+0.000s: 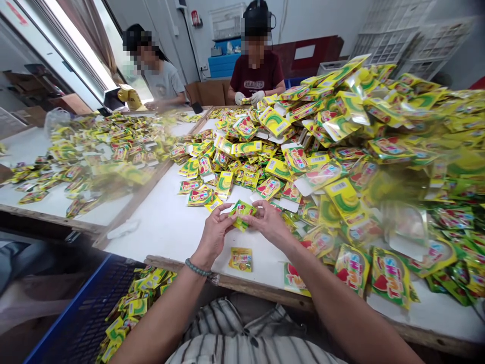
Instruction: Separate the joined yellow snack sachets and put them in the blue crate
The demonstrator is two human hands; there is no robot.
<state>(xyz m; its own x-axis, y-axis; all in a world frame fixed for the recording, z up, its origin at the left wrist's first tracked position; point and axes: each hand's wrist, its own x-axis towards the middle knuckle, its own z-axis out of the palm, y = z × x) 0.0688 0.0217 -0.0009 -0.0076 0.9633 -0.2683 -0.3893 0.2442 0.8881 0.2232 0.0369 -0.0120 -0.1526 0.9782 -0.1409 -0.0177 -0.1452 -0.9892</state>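
Observation:
Both my hands hold one small green candy packet [241,213] just above the white tabletop. My left hand [217,227] pinches its left side, with a beaded bracelet [197,268] on that wrist. On the packet's right side, the fingers of my right hand [268,220] are closed. A yellow packet [241,259] lies flat on the table between my forearms, close to the front edge. Just beyond my hands, small yellow-and-green printed boxes [225,185] lie heaped, some with white flaps standing out.
A tall pile of boxes [348,111] covers the right side. Green packets [452,217] lie at far right. Below the table's left front edge stands a blue crate [102,283] full of yellow packs. Two people [255,71] sit across; another table [22,197] with packs is at left.

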